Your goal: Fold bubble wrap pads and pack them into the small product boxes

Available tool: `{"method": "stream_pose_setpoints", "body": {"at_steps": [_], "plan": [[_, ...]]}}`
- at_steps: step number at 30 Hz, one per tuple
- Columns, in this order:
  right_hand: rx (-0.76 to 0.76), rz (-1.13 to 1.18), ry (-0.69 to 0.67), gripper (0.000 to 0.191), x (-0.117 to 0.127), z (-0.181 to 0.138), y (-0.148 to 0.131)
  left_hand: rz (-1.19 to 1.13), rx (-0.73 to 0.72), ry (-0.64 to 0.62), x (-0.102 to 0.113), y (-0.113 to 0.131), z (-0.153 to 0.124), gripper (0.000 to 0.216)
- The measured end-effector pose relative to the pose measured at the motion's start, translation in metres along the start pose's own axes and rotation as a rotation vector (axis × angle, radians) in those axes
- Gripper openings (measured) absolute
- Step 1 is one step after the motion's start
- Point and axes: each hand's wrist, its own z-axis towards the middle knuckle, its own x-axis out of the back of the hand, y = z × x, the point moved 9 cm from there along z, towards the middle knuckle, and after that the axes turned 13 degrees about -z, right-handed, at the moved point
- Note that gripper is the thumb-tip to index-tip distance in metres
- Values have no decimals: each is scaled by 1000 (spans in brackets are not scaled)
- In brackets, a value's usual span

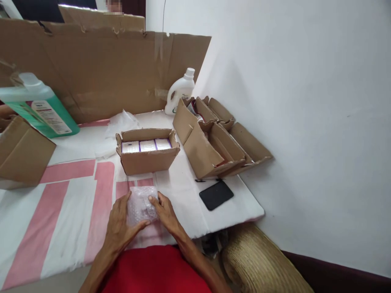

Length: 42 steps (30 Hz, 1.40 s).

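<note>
A sheet or pouch of bubble wrap [141, 203] lies at the table's front edge, between my two hands. My left hand [120, 221] grips its left side, thumb stretched along the lower edge. On the right side, my right hand [164, 210] holds it with the thumb on top and the fingers at the edge. Whether something is inside the wrap I cannot make out. Just beyond stands an open cardboard box [148, 162] with several white, purple-edged packs [147, 145] in a row.
Cardboard boxes [210, 150] stand at the right by the wall. A black phone [216, 195] lies before them. A white jug [181, 91], crumpled plastic [122, 122] and a green liquid bottle [45, 110] are farther back. A cardboard panel [106, 69] closes off the far side.
</note>
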Motion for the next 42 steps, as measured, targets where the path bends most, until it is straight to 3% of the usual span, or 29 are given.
{"method": "stream_pose_setpoints", "body": {"at_steps": [3,5,7,9,12,14,17,19,21,22,24,27,31,34,37,39,42], "plan": [[-16,-11,19,46,10,2,4,-61,24,24,2,-2,6,66],[-33,-60,3,49,17,4,9,-132,141,56,13,-14,9,48],[-51,-138,38,47,31,7,12,-216,318,69,24,-31,9,45],[-57,-242,221,46,59,8,10,-293,460,65,34,-44,7,49],[46,-410,489,54,89,1,-16,-343,542,79,43,-49,3,55],[189,-503,447,64,77,0,-43,-352,537,96,44,-46,2,57],[340,-661,244,86,31,2,-66,-383,485,83,39,-34,4,60],[384,-797,99,70,-2,6,-64,-390,474,72,37,-28,6,61],[416,-851,6,30,-22,8,-54,-365,503,101,42,-28,6,62],[424,-819,1,15,-23,8,-49,-344,527,128,46,-29,5,62],[393,-631,61,13,-6,8,-42,-295,569,189,59,-34,2,59],[142,-174,182,12,39,5,-18,-261,624,254,75,-41,-4,51],[-232,441,223,20,64,-13,28,-222,701,341,89,-50,-13,46],[-346,580,257,33,68,-32,54,-192,760,360,88,-61,-17,48],[-385,475,275,43,71,-45,70,-37,650,300,84,-60,-6,50],[-375,404,262,47,71,-47,72,146,402,340,88,-39,7,57],[-363,334,255,51,71,-45,70,374,-45,424,82,15,12,65]]}}
